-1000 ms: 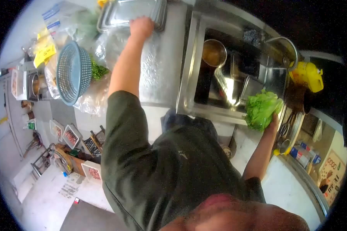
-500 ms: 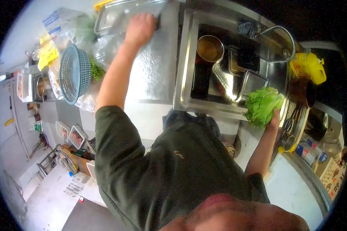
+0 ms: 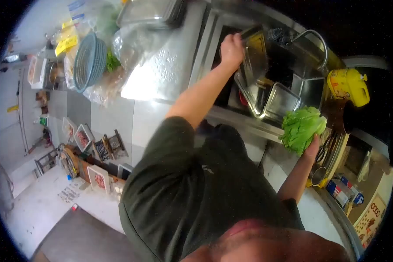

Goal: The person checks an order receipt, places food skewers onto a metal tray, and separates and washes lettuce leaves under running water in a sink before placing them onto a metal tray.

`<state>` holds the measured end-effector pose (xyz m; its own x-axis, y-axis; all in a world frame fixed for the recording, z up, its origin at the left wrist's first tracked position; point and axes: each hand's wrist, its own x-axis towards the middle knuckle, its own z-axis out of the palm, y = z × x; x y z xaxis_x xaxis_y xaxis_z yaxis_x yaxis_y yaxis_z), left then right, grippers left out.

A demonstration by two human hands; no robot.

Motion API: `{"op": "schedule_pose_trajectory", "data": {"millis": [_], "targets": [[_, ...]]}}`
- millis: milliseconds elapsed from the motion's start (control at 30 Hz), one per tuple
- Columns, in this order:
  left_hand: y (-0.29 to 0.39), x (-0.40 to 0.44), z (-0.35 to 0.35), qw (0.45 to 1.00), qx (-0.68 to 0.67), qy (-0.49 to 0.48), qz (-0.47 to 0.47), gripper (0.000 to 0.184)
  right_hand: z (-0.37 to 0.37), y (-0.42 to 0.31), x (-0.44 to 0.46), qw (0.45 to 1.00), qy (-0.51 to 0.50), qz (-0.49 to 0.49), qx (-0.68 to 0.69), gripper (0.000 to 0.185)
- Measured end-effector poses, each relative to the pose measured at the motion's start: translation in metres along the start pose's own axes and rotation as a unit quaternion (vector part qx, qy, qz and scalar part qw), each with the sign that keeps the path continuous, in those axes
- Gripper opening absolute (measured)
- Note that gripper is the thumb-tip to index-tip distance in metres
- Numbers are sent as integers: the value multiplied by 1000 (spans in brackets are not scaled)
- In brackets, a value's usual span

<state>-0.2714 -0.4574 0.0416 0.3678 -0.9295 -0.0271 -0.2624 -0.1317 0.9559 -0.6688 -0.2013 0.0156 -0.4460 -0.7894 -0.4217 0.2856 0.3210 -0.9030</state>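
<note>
My left hand (image 3: 232, 49) is closed on the edge of a rectangular metal tray (image 3: 255, 56), which it holds tilted over the sink (image 3: 214, 81). Below it in the basin lie more metal trays, one of them a shallow tray (image 3: 281, 101) near the front wall. On the right, my right hand (image 3: 311, 147) grips a leafy green head of lettuce (image 3: 302, 129) from below, at the sink's front right corner. The fingers of that hand are partly hidden behind the leaves.
A curved faucet (image 3: 323, 41) rises at the back right, beside a yellow jug (image 3: 348, 86). On the left counter (image 3: 161, 74) stand a stack of metal trays (image 3: 150, 13), a blue-grey plastic basket (image 3: 88, 63) and plastic bags (image 3: 133, 48). A metal ladle (image 3: 318, 174) lies at the right.
My left hand has moved right, from the trays on the counter to above the sink, where it holds a tray. The pot in the sink is now hidden. The lettuce stays in my right hand.
</note>
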Motion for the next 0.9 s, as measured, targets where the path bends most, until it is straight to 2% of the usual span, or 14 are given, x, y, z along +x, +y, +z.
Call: {"op": "schedule_pose_trajectory", "data": {"millis": [33, 67, 100, 167, 200, 300, 333, 367, 567, 600, 700, 767, 833, 900], "targets": [[-2, -16, 2, 995, 25, -26, 96, 32, 7, -5, 3, 999, 33, 28, 14, 47], [5, -32, -3, 978, 70, -98, 171, 28, 34, -20, -11, 997, -7, 29, 76, 47], [9, -54, -11, 948, 117, -175, 237, 25, 44, -27, -17, 998, -31, 22, 53, 48], [11, -78, -34, 827, 170, -229, 484, 21, 52, -30, -18, 997, -75, 7, 7, 49], [5, -84, -48, 792, 152, -228, 546, 17, 52, -25, -9, 996, -73, 42, 24, 50], [-30, -91, -97, 741, 253, -242, 572, 17, 86, -33, -15, 996, -69, 57, 19, 50], [-49, -90, -112, 734, 271, -236, 576, 19, 88, -30, -16, 994, -101, 21, 21, 49], [-67, -93, -129, 718, 342, -235, 559, 19, 61, 2, 33, 992, -62, 112, 0, 48], [-148, -105, -197, 752, 450, -204, 436, 13, 123, 10, 54, 984, -139, 106, -15, 47], [-157, -112, -203, 754, 489, -204, 388, 18, 134, 8, 52, 980, -160, 117, -20, 48], [-153, -127, -211, 811, 441, -172, 344, 32, 166, 8, 52, 965, -223, 125, -53, 51], [-140, -133, -201, 865, 395, -155, 269, 46, 183, 18, 59, 958, -241, 120, -98, 51], [-131, -137, -170, 924, 303, -88, 215, 50, 212, 7, 42, 939, -308, 126, -90, 53], [-117, -135, -131, 982, 101, -145, 67, 46, 238, 3, 36, 912, -375, 146, -79, 55]]}}
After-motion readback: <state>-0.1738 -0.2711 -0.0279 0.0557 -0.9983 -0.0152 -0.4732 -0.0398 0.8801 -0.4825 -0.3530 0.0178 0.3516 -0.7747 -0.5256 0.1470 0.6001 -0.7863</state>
